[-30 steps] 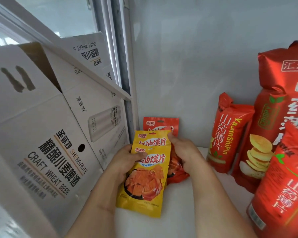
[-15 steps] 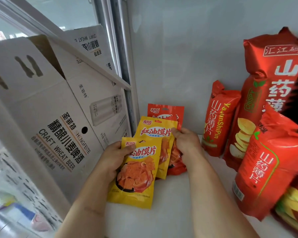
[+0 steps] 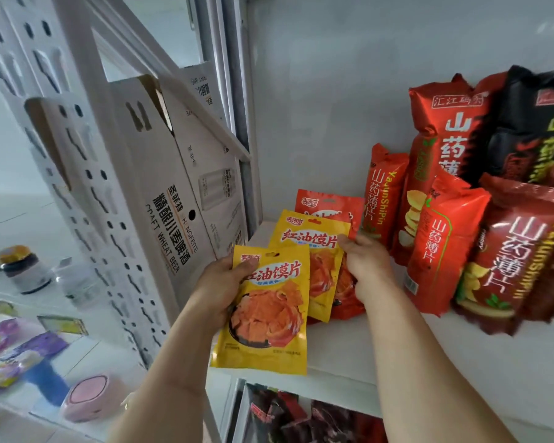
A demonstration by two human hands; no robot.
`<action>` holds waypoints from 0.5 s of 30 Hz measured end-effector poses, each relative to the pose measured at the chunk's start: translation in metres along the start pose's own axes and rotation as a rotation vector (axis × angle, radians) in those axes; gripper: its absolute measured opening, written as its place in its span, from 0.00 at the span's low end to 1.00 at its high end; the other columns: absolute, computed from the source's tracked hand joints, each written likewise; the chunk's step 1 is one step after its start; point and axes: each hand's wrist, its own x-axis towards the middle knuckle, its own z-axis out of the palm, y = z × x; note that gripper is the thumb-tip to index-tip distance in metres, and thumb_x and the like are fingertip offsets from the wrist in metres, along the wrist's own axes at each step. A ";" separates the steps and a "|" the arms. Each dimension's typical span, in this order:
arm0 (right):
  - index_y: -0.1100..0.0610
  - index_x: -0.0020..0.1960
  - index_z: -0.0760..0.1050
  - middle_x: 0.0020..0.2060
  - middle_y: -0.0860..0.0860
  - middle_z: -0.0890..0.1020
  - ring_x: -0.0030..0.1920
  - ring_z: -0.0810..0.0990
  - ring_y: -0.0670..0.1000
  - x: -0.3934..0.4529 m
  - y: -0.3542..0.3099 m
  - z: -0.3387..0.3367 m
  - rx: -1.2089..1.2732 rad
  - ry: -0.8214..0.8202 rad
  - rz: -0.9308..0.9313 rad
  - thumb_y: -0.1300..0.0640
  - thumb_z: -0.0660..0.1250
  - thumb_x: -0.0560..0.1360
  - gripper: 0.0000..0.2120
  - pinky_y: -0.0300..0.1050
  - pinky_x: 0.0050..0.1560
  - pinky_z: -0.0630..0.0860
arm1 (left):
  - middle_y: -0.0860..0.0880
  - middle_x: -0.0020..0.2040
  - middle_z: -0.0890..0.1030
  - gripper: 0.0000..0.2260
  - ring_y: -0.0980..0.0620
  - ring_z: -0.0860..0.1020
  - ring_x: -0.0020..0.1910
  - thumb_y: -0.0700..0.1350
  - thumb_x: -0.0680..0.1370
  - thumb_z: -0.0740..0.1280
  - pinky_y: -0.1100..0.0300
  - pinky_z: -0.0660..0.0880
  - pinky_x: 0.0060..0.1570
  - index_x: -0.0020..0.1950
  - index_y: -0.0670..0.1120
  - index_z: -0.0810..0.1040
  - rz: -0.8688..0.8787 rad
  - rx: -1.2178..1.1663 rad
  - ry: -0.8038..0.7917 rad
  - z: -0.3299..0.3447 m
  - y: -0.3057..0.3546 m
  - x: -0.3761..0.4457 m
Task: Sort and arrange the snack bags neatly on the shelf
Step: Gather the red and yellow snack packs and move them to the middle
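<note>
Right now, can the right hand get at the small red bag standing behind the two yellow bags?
Probably yes. The right hand already rests at the rear yellow bag, and the small red bag stands just behind it, its top uncovered. Only that yellow bag overlaps its front.

On the shelf [image 3: 349, 356], three flat snack pouches overlap front to back: the front pouch [image 3: 266, 311] overhangs the shelf's front edge, the middle pouch [image 3: 314, 251] behind it, the rear pouch [image 3: 330, 206] nearest the back wall. Right of these stand the tall chip bags [image 3: 445, 244] — upright, touching one another. Left of the shelf — a cardboard carton [image 3: 170, 225]. Below, more bags [image 3: 301, 417] on a lower level.
</note>
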 end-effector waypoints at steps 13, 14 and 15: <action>0.55 0.61 0.80 0.50 0.49 0.81 0.47 0.80 0.52 -0.126 0.013 -0.078 -0.128 0.245 0.050 0.51 0.68 0.78 0.14 0.49 0.58 0.77 | 0.38 0.49 0.86 0.10 0.37 0.86 0.47 0.43 0.78 0.71 0.42 0.81 0.53 0.55 0.39 0.83 -0.048 -0.054 -0.222 -0.003 -0.035 -0.095; 0.55 0.60 0.80 0.48 0.49 0.81 0.44 0.79 0.50 -0.133 0.013 -0.088 -0.122 0.248 0.056 0.51 0.68 0.79 0.13 0.48 0.55 0.76 | 0.38 0.49 0.86 0.10 0.38 0.86 0.47 0.44 0.78 0.71 0.43 0.81 0.52 0.54 0.39 0.83 -0.047 -0.051 -0.244 0.003 -0.037 -0.102; 0.54 0.59 0.81 0.47 0.48 0.80 0.41 0.78 0.48 -0.142 0.011 -0.098 -0.121 0.263 0.057 0.51 0.67 0.79 0.11 0.47 0.52 0.75 | 0.38 0.49 0.86 0.10 0.38 0.86 0.46 0.44 0.78 0.70 0.44 0.81 0.51 0.55 0.39 0.83 -0.046 -0.046 -0.272 0.009 -0.039 -0.110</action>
